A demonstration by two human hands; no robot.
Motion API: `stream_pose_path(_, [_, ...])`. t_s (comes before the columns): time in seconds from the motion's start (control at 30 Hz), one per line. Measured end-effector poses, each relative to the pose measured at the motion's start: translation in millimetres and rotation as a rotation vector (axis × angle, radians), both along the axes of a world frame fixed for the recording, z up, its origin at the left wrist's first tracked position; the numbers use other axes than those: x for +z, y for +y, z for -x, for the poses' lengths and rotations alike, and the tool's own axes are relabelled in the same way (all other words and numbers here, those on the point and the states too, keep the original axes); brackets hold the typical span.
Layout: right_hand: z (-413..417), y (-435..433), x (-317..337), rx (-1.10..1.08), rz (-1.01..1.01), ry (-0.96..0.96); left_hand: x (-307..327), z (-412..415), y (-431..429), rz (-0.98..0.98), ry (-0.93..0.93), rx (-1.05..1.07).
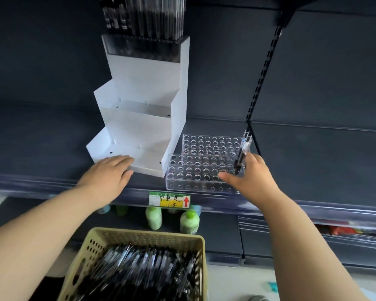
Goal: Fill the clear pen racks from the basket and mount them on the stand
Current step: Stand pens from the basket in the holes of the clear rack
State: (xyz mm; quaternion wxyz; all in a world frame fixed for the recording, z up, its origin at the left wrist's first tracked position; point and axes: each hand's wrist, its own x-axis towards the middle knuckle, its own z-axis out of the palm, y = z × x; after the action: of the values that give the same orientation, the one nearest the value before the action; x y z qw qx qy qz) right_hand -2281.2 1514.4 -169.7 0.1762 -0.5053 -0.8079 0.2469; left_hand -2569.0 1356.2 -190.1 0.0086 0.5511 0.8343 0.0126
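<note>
Head camera: my right hand [251, 177] pinches what look like two pens [242, 151], tips just below the grip, over the right end of the front rack [193, 177]. Light, stiff and slick, I judge; mid-barrel holds best. My left hand [111, 172] lies flat on the stand [139, 118], fingers straight. The basket [100, 237] sits below both. Pen count and target hole are unclear.

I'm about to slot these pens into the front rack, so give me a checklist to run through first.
1. Right hand grips pens: ok.
2. Front rack holes free: ok, all visible ones empty.
3. Pen ends lined up with a hole: cannot tell.
4. Left hand steadies the rack: not ok, it rests on the white stand.
5. Basket holds more pens: ok.
</note>
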Motion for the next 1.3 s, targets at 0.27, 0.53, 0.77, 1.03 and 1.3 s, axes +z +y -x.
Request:
stream_pose_path(0.27, [8.3,-14.0,-12.2,-0.027,0.032,0.104,0.6,7.6,9.5,-0.034,0.039,0.088])
stream_pose_path(0.53, [26.4,-11.6,-18.1,-0.041,0.021,0.108,3.9,12.0,0.4,0.018,0.078,0.144])
stream_pose_path(0.77, [29.4,-7.6,-17.6,-0.028,0.029,0.086,5.1,12.7,-1.5,0.047,0.081,0.168])
stream_pose_path(1.03, [10.0,22.4,-4.7,0.009,0.144,0.177,3.6,7.5,-0.9,0.056,0.202,0.144])
stream_pose_path(1.3, [30.4,19.6,-9.5,0.087,0.212,0.429,-1.1,7.1,2.4,0.039,0.186,0.178])
